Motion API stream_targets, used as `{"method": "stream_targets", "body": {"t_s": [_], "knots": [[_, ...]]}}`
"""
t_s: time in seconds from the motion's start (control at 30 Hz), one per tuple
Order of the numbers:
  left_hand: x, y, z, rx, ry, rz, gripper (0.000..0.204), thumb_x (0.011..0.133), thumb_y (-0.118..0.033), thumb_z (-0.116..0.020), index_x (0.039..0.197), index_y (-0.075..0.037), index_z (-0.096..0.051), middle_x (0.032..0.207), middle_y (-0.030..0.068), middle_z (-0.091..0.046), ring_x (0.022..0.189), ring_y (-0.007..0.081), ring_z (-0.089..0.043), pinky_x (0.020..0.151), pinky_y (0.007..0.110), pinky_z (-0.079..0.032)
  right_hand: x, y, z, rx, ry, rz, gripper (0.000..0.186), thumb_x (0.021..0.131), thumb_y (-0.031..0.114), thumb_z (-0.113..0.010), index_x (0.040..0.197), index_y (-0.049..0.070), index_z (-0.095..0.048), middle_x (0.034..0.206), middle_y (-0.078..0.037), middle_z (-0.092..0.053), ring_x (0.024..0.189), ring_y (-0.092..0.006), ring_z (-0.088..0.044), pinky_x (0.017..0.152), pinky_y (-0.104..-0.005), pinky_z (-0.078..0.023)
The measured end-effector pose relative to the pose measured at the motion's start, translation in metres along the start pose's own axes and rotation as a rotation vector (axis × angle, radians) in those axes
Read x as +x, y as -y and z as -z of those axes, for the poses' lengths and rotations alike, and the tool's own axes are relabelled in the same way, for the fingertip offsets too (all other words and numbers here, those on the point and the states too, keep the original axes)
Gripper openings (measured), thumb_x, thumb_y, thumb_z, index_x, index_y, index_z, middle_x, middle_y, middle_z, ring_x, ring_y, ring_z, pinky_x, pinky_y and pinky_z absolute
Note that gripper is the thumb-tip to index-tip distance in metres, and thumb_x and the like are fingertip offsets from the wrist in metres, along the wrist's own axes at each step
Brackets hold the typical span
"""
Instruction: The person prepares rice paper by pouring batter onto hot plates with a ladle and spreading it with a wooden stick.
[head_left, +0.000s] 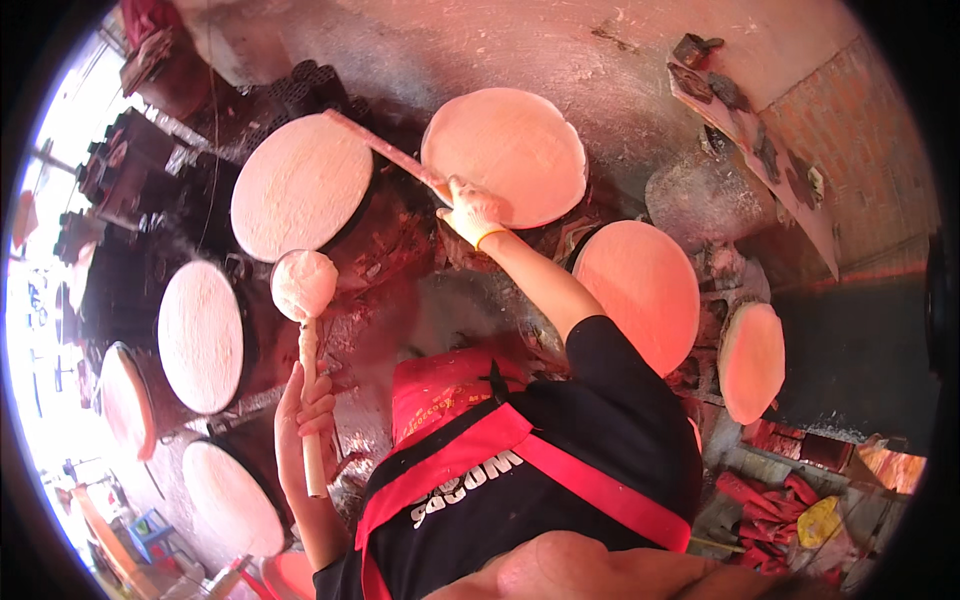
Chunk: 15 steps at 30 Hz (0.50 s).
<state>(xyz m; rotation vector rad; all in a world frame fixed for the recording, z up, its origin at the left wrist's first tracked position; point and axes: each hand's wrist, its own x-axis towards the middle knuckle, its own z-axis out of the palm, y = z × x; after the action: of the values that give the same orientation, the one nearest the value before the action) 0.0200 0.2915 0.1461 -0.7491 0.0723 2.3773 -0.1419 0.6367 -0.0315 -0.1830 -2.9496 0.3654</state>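
Note:
My left hand (312,405) is closed round the pale handle of a ladle (309,350). The ladle's round bowl is full of thick, pale batter (305,284) and hangs just below the upper-left griddle. My right hand (470,212), pale and with a yellow band at the wrist, grips one end of a long flat wooden stick (395,155). The stick's far end reaches the upper edge of the batter sheet on the upper-left round griddle (302,185). Beside my right hand lies another round batter sheet (505,155), slightly ragged at its right edge.
More round griddles covered with pale sheets stand around me: one at right (640,295), a smaller one further right (752,362), several at left (200,335). Dark cylindrical blocks (310,90) are stacked behind. A ledge with small objects (760,150) runs along the right wall.

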Motion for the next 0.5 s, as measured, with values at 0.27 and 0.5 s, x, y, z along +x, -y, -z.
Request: {"method": "stream_targets", "body": {"t_s": [0.27,0.5], "knots": [[0.135,-0.042,-0.059,0.358,-0.073,0.241,0.028,0.098,-0.023,-0.044,0.11,0.002,-0.047,0.068,0.0004,-0.036,0.044,0.0033,-0.029,0.032,0.014,-0.025,0.054,-0.066,0.07,0.308,-0.025,-0.319,0.027,0.083,0.034,-0.058,0.087,0.01,-0.069,0.072,-0.011,-0.067,0.062,-0.0225,-0.063,0.056,-0.036,-0.049],[0.242,-0.034,-0.104,0.631,-0.057,0.41,0.026,0.098,-0.023,-0.045,0.107,0.001,-0.047,0.067,0.0,-0.036,0.045,0.0024,-0.029,0.034,0.013,-0.024,-0.015,-0.295,0.291,0.392,-0.646,-0.679,0.02,0.071,0.027,-0.068,0.081,0.01,-0.07,0.057,0.006,-0.049,0.046,-0.0078,-0.044,0.042,-0.0242,-0.033]]}}
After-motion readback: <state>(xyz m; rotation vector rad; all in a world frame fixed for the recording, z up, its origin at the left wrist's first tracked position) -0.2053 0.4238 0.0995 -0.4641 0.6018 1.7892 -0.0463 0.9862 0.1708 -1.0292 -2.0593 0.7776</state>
